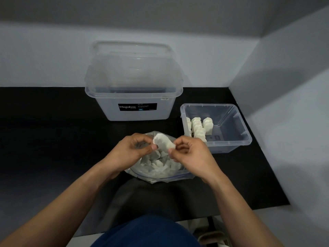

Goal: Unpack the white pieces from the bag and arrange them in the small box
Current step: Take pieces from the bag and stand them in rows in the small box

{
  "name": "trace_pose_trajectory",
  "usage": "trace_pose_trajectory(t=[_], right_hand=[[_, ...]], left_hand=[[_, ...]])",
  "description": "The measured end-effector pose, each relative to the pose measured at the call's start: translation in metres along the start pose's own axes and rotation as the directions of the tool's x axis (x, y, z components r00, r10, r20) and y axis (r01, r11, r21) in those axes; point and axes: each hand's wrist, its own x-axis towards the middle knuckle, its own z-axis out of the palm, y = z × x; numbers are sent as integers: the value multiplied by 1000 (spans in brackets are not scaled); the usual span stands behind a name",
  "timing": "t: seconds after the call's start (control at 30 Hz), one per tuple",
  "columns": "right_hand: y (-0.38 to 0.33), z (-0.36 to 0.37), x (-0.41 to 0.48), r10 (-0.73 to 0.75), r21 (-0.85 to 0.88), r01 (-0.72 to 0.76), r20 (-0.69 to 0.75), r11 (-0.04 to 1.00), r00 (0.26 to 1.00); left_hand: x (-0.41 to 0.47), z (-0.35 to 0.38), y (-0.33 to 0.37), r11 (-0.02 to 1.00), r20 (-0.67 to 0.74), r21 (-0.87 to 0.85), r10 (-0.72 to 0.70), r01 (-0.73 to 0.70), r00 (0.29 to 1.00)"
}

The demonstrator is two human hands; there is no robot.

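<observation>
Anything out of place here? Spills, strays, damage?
Nothing stands out. The white pieces in the small box stand in neat rows at its left end, none lie loose on the black mat, and the rest sit inside the bag. The left hand and right hand pinch one piece above the bag.

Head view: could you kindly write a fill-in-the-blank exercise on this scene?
1. The left hand and right hand together pinch one white piece above the open ____.
2. In the small box, the arranged pieces stand at its ____ end.
3. The label on the big tub reads ____.
Missing: bag; left; Megabox.
</observation>
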Motion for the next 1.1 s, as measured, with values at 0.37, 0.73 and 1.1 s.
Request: trace_pose_trajectory(t=[0.37, 0.73, 1.1], right_hand=[[6, 21, -6, 13, 91, -20, 69, 996, 998], [-16, -16, -8, -137, -172, 136, 7, 976, 991], [-9, -137, 31, -266, -308, 142, -409, 941, 873]], left_hand=[[-3, 6, -2, 977, -60, 154, 161, -150, 985], [0, 7, 0, 879, -4, 422, 246, -222, 969], [15, 8, -5, 996, -265, 74, 61, -43, 962]])
